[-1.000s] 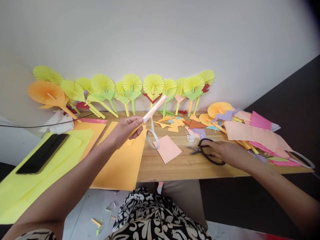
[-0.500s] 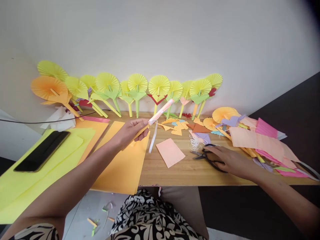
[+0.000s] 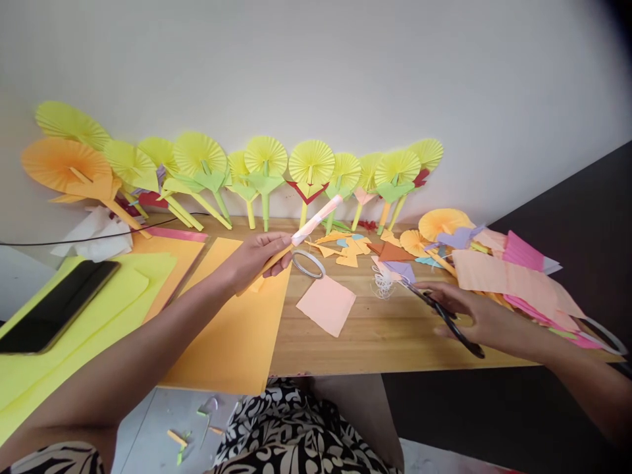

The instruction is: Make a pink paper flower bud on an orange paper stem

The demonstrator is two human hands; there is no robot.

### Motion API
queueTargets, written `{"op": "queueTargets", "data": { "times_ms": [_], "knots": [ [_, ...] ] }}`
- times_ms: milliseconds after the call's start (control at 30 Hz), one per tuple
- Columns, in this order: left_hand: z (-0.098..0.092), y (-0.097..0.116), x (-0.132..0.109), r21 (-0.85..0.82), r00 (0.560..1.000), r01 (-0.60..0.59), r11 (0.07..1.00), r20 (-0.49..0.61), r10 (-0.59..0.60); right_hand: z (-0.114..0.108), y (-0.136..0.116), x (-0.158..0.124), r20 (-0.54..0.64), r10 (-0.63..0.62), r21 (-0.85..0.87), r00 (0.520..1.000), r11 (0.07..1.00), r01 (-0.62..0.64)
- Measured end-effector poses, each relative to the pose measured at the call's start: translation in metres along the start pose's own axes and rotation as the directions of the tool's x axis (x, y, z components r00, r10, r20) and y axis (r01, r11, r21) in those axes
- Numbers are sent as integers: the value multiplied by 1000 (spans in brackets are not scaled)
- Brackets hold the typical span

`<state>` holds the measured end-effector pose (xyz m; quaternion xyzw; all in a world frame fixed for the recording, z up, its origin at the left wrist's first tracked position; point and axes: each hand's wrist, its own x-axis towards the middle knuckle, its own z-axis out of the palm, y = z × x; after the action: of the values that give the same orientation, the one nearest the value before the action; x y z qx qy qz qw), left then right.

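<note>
My left hand (image 3: 261, 258) is closed round a rolled paper stick, whose pale pink upper end (image 3: 318, 220) sticks out up and to the right. A curl of white strip (image 3: 309, 264) hangs beside that hand. At the right, my right hand (image 3: 457, 309) has its fingers at black-handled scissors (image 3: 442, 313), which are tilted with the blades toward white string (image 3: 384, 282). Between the hands a pink paper square (image 3: 326, 306) lies flat on the wooden table (image 3: 375, 345).
Yellow paper fans (image 3: 312, 162) on stems lean along the wall. Orange sheets (image 3: 237, 329) and a black phone (image 3: 54, 306) lie left. Paper scraps (image 3: 348, 249) lie at the back centre, a pink and orange paper pile (image 3: 518, 283) at the right.
The scissors have swung round in my right hand and their blades look closed. The white strip has curled into a loop. The view has shifted slightly.
</note>
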<state>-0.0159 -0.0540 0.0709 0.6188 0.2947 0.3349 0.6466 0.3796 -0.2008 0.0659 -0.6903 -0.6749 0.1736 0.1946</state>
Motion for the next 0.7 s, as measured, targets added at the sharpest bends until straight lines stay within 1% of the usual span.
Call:
{"op": "queueTargets", "data": {
  "times_ms": [67,100,167,267,333,433,500,567,633,700],
  "knots": [
    [0,-1,2,-4,1000,4,1000,-1,-4,-1,-9,8,96,-2,161,995,987,-14],
    [-1,-2,3,-9,1000,7,1000,0,-7,-1,-16,15,154,-19,172,988,985,-8],
    [-2,-5,4,-30,1000,11,999,-2,-11,1,-33,30,211,-75,135,974,990,47],
    [-6,-13,5,-73,1000,9,997,-19,-10,12,-57,58,225,-145,40,964,989,139],
    [-8,-19,5,-106,999,2,994,-42,-6,26,-68,77,200,-141,-36,970,988,151],
    [-11,-27,4,-152,998,-3,988,-69,-8,50,-70,103,129,-84,-240,988,964,113],
    [-13,-30,2,-157,997,-1,988,-76,-11,62,-65,115,137,-66,-390,988,914,115],
    [-14,-32,0,-140,997,-2,990,-75,-8,67,-62,121,203,-52,-496,978,856,148],
    [-15,-32,-2,-122,998,-1,992,-69,-8,65,-66,123,249,-24,-562,968,811,164],
    [-15,-31,-3,-116,997,5,993,-73,-13,60,-82,121,217,-58,-559,974,811,173]
  ]
}}
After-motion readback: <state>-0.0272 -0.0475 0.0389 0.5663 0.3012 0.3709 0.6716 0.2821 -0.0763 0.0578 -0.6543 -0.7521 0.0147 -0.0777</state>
